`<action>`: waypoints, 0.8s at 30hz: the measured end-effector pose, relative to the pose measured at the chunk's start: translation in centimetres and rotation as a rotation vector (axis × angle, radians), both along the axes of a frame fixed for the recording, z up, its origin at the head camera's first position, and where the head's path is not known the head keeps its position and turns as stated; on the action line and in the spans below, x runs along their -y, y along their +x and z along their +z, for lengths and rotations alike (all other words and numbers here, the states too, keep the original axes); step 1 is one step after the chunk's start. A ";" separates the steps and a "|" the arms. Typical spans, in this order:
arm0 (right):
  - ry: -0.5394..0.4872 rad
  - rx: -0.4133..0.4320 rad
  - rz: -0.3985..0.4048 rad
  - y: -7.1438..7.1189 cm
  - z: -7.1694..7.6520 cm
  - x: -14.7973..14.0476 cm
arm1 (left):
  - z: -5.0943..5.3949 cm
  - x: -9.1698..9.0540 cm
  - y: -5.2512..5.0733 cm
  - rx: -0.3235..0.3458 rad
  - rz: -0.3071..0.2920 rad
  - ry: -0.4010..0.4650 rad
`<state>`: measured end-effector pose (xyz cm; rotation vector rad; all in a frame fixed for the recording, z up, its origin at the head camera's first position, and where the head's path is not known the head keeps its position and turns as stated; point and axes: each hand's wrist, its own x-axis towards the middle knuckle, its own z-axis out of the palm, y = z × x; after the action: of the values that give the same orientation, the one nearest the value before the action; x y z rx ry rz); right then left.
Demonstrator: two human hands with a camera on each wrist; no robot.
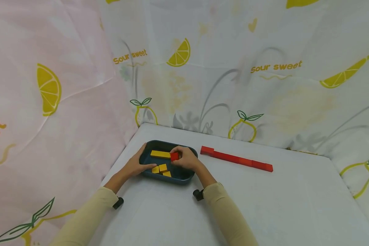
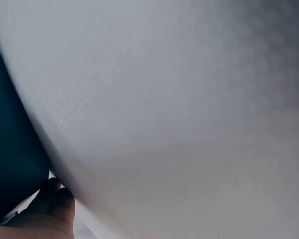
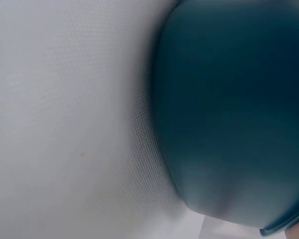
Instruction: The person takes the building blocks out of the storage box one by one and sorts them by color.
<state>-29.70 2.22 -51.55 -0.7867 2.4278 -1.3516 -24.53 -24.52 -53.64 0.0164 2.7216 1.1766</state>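
Note:
A dark teal tray (image 1: 187, 179) stands on the white table. My left hand (image 1: 135, 164) holds its left side, thumb over the rim and inside, the other fingers along the outer wall. In the left wrist view, fingers (image 2: 62, 204) rest against the tray wall (image 2: 12, 134). My right hand (image 1: 186, 159) reaches in over the tray's right side and pinches a red block (image 1: 174, 156) beside the right end of a long yellow block (image 1: 160, 154). Several small yellow blocks (image 1: 163, 167) lie near my left thumb. The right wrist view shows only the tray's outer wall (image 3: 229, 114) and the tabletop.
A row of red blocks (image 1: 233, 158) lies end to end on the white table (image 1: 279, 205), to the right of the tray. Lemon-printed cloth (image 1: 218, 85) hangs behind and at the left of the table.

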 end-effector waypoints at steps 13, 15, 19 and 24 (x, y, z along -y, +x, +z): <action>-0.214 0.135 -0.097 -0.4 -0.1 -0.8 | -0.3 0.0 0.0 -0.003 -0.004 0.001; -0.220 0.146 -0.106 -0.4 -0.1 -0.9 | -0.4 0.0 -0.1 -0.001 -0.002 0.003; -0.190 0.102 -0.097 -0.3 0.0 -0.8 | -0.4 0.0 -0.1 0.008 0.003 -0.001; -0.113 0.000 -0.074 0.2 0.0 -0.7 | -0.3 0.1 0.1 0.002 0.002 0.002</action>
<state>-29.49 2.89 -51.55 -0.7301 2.4205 -1.5281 -24.44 -24.62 -53.90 0.0131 2.7193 1.1799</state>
